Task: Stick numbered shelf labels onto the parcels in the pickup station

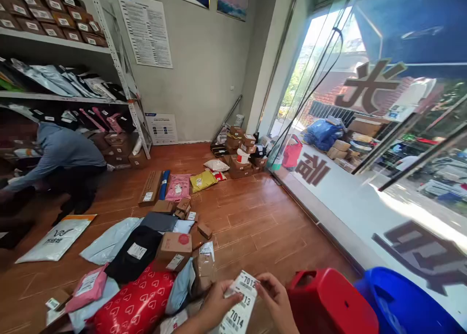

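Between my two hands is a white strip of printed labels (238, 314), with the numbers 7012 and 7014 readable and another partly covered. My left hand (216, 302) pinches the strip's left edge with the thumb on top. At the upper right corner, the fingers of my right hand (273, 297) close on the strip near 7012. Just left of my hands lie a brown parcel box (205, 268) and a red bag with heart prints (140, 300). The lower end of the strip runs out of the picture.
A red plastic stool (330, 300) and a blue tub (412, 300) stand at the right, by the glass front (310, 198). Parcels cover the floor at left, including a black bag (134, 251). A person (69, 154) crouches by the shelves (65, 98). More boxes (239, 166) are piled in the corner.
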`<state>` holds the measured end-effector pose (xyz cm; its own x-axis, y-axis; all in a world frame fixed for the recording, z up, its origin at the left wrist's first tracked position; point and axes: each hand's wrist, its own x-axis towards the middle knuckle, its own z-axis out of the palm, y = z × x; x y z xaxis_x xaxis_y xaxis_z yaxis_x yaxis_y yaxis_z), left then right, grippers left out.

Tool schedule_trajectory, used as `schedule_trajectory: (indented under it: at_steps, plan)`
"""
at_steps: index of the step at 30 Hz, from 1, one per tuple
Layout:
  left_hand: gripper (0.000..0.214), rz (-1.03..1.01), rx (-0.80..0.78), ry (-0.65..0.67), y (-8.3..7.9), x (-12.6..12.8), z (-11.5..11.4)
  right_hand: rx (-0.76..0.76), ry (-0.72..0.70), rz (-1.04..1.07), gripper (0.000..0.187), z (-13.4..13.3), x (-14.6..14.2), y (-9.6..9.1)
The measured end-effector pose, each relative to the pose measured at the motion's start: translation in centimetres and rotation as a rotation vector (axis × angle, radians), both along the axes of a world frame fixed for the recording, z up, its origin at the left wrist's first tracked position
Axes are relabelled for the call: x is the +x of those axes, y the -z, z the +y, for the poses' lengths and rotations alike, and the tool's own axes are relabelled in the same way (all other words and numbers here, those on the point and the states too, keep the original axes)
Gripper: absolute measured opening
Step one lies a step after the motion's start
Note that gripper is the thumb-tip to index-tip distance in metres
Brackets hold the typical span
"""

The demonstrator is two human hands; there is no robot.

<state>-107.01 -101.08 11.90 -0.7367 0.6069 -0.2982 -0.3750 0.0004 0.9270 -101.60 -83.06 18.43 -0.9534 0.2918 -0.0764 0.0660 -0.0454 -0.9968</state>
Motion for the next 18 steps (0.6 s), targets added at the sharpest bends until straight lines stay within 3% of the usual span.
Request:
schedule_trajectory:
  at_steps: [2, 5, 8, 13, 15, 18]
  plan:
    - [0.063, -0.034, 0.002, -0.045, 0.9, -6.3, 3.1, -0.043, -0.045, 0.008, 0.029, 2.9, -7.5, 0.8]
    - [0.066, -0.088, -0.044, -0.059, 1.1, -16.1, 8.8, -0.146, 0.039, -0.034, 0.033, 7.2, -17.6, 1.8]
    - [0.055, 0.009, -0.187, 0.026, -0.8, -25.9, 15.0, -0.230, 0.161, -0.113, 0.040, 12.9, -26.2, 2.1]
    - [0.050, 0.125, -0.359, 0.212, -4.4, -41.0, 24.4, -0.263, 0.166, -0.232, 0.046, 23.9, -39.1, 3.0]
    - [0.058, 0.092, -0.397, 0.225, -4.3, -47.0, 27.7, -0.291, 0.164, -0.249, 0.046, 27.7, -44.7, 4.3]
    - [0.062, 0.045, -0.339, 0.141, -2.5, -56.1, 31.6, -0.297, 0.097, -0.256, 0.045, 31.7, -54.9, 6.7]
